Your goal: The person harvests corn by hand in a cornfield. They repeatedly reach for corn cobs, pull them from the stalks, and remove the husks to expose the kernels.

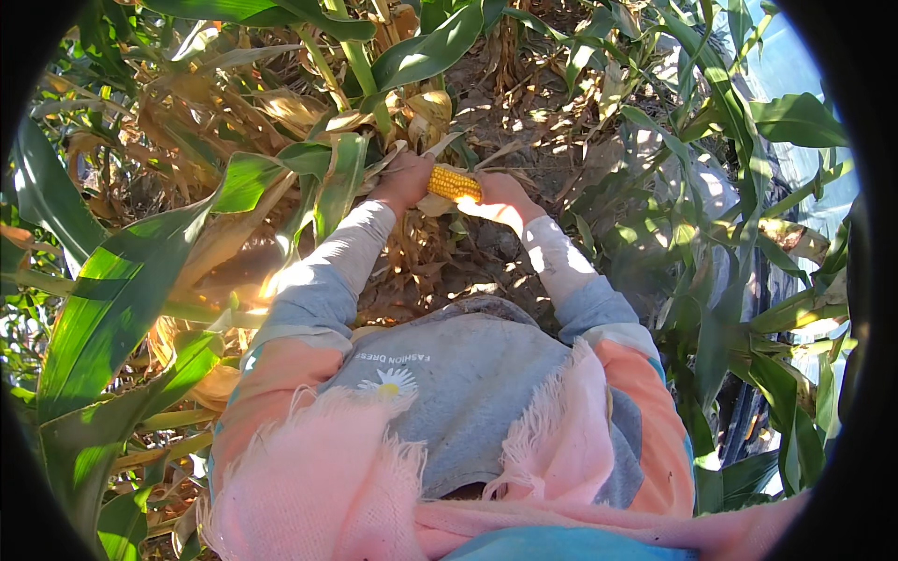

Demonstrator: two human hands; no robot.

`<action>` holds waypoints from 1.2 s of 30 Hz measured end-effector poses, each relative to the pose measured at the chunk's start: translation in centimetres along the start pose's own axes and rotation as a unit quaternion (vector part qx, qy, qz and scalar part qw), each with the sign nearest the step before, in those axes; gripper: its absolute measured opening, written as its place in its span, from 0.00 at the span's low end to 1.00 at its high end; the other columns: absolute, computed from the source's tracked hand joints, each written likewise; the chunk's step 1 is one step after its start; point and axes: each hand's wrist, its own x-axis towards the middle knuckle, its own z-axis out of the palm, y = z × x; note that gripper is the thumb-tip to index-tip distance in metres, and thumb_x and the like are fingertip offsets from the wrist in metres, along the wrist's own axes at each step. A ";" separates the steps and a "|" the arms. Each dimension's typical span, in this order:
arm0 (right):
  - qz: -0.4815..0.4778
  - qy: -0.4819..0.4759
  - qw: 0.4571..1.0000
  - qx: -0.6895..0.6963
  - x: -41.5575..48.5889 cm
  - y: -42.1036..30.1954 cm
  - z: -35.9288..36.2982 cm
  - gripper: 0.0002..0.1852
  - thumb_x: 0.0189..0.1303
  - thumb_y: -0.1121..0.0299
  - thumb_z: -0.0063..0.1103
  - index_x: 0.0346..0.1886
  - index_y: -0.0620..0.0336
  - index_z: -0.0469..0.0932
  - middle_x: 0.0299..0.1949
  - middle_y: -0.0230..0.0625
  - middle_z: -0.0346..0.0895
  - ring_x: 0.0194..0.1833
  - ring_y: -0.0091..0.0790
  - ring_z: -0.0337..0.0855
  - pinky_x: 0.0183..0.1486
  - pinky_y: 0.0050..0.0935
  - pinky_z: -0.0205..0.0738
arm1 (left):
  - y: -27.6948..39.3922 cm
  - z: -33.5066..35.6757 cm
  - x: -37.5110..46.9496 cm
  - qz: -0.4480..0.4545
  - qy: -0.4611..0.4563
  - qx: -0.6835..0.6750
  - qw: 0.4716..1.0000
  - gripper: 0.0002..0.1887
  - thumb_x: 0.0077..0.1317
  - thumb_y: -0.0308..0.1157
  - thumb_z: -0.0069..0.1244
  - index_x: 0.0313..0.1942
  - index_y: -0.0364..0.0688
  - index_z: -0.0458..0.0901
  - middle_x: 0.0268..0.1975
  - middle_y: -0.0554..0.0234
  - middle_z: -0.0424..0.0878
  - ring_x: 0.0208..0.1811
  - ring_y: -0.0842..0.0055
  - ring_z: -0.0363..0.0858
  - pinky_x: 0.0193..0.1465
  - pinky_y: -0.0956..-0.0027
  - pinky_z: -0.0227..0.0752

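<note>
A yellow ear of corn (454, 184) lies crosswise between my two hands, its kernels bare along the middle. My left hand (407, 177) is closed around its left end, next to the corn stalk (382, 116), with dry husk leaves about the fingers. At the other end, my right hand (506, 196) grips the tip in bright sun. A pale flap of husk (435, 205) hangs under the ear. Whether the ear is still joined to the stalk is hidden by my left hand.
Green corn leaves (133, 280) crowd the left side, and more corn plants (729, 280) stand on the right. Dry leaf litter and soil (491, 98) cover the ground ahead. Pale plastic sheeting (800, 182) shows at the far right. A fringed pink scarf (323, 470) hangs over my chest.
</note>
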 end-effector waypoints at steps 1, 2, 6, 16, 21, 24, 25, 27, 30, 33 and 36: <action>0.060 -0.020 0.997 0.054 -0.8 -0.7 0.0 0.26 0.50 0.45 0.64 0.35 0.63 0.80 0.28 0.43 0.82 0.35 0.47 0.83 0.39 0.42 0.74 | -0.1 0.9 1.0 -0.035 -0.021 0.006 0.999 0.13 0.54 0.29 0.51 0.41 0.36 0.82 0.32 0.43 0.83 0.36 0.51 0.83 0.41 0.57 0.75; 0.166 0.032 0.917 0.361 0.3 1.0 3.9 0.23 0.53 0.48 0.65 0.29 0.64 0.81 0.22 0.37 0.80 0.28 0.36 0.81 0.32 0.36 0.72 | -2.6 5.2 2.3 -0.119 0.053 0.106 0.986 0.11 0.57 0.27 0.49 0.39 0.35 0.83 0.34 0.40 0.84 0.33 0.52 0.85 0.38 0.55 0.76; 0.078 0.080 0.818 0.564 -3.8 1.2 7.5 0.17 0.60 0.58 0.63 0.38 0.64 0.82 0.28 0.30 0.78 0.27 0.23 0.75 0.28 0.25 0.69 | -0.6 4.7 2.8 -0.109 0.047 -0.021 0.993 0.16 0.60 0.33 0.50 0.45 0.34 0.78 0.37 0.41 0.83 0.42 0.51 0.83 0.45 0.53 0.75; 0.052 0.398 0.773 0.491 -12.0 -2.0 1.2 0.24 0.58 0.56 0.65 0.47 0.69 0.74 0.37 0.36 0.79 0.38 0.26 0.77 0.44 0.31 0.73 | 12.8 -1.2 -0.3 0.081 -0.160 -0.720 0.670 0.27 0.66 0.54 0.48 0.46 0.35 0.76 0.41 0.61 0.79 0.41 0.78 0.78 0.42 0.72 0.71; 0.114 0.467 0.787 0.386 -17.5 -1.4 -3.3 0.24 0.58 0.57 0.64 0.48 0.69 0.74 0.34 0.36 0.79 0.37 0.26 0.78 0.41 0.29 0.73 | 15.2 -4.1 1.2 0.284 -0.102 -0.527 0.795 0.15 0.73 0.40 0.42 0.38 0.38 0.80 0.20 0.70 0.71 0.21 0.79 0.69 0.26 0.72 0.64; 0.098 0.342 0.771 0.528 -23.5 -2.4 -6.7 0.24 0.61 0.55 0.62 0.46 0.71 0.73 0.31 0.36 0.79 0.30 0.27 0.81 0.33 0.27 0.74 | 14.3 -3.6 5.3 0.249 -0.014 -0.742 0.622 0.12 0.73 0.41 0.43 0.38 0.42 0.73 0.20 0.75 0.63 0.16 0.88 0.57 0.17 0.81 0.52; 0.118 0.293 0.777 0.544 -26.0 -2.7 -7.6 0.23 0.64 0.55 0.57 0.50 0.66 0.72 0.31 0.35 0.76 0.24 0.25 0.78 0.25 0.24 0.75 | 14.3 -5.6 5.7 0.110 -0.203 -0.923 0.309 0.12 0.73 0.41 0.42 0.37 0.43 0.71 0.19 0.75 0.60 0.15 0.88 0.55 0.16 0.82 0.50; 0.067 0.270 0.727 0.628 -30.5 -4.5 -9.1 0.29 0.61 0.47 0.57 0.50 0.66 0.70 0.31 0.36 0.76 0.22 0.24 0.76 0.23 0.20 0.72 | 14.0 -7.3 6.4 0.012 -0.109 -0.917 0.382 0.13 0.73 0.42 0.42 0.33 0.44 0.69 0.18 0.75 0.58 0.14 0.88 0.54 0.15 0.81 0.48; 0.030 0.417 0.705 0.573 -37.3 -6.6 -13.3 0.39 0.57 0.38 0.55 0.53 0.68 0.68 0.28 0.38 0.74 0.19 0.25 0.74 0.14 0.21 0.65 | 11.3 -4.2 7.9 -0.062 -0.060 -0.860 0.503 0.14 0.73 0.43 0.42 0.32 0.45 0.70 0.17 0.75 0.57 0.14 0.88 0.53 0.13 0.80 0.47; -0.248 0.497 0.611 0.564 -48.2 -3.2 -22.9 0.29 0.70 0.50 0.40 0.62 0.65 0.64 0.43 0.48 0.76 0.41 0.42 0.80 0.41 0.39 0.79 | 10.5 -2.8 7.4 -0.073 -0.052 -0.803 0.589 0.12 0.73 0.41 0.43 0.32 0.45 0.71 0.17 0.76 0.58 0.13 0.88 0.53 0.14 0.80 0.47; -0.101 0.904 0.407 0.081 -56.4 -1.0 -29.8 0.28 0.68 0.56 0.49 0.61 0.70 0.64 0.55 0.52 0.72 0.54 0.44 0.75 0.58 0.40 0.73 | 11.3 -4.2 6.1 0.017 0.020 -0.709 0.705 0.09 0.73 0.38 0.44 0.38 0.43 0.75 0.19 0.76 0.63 0.16 0.90 0.56 0.17 0.82 0.48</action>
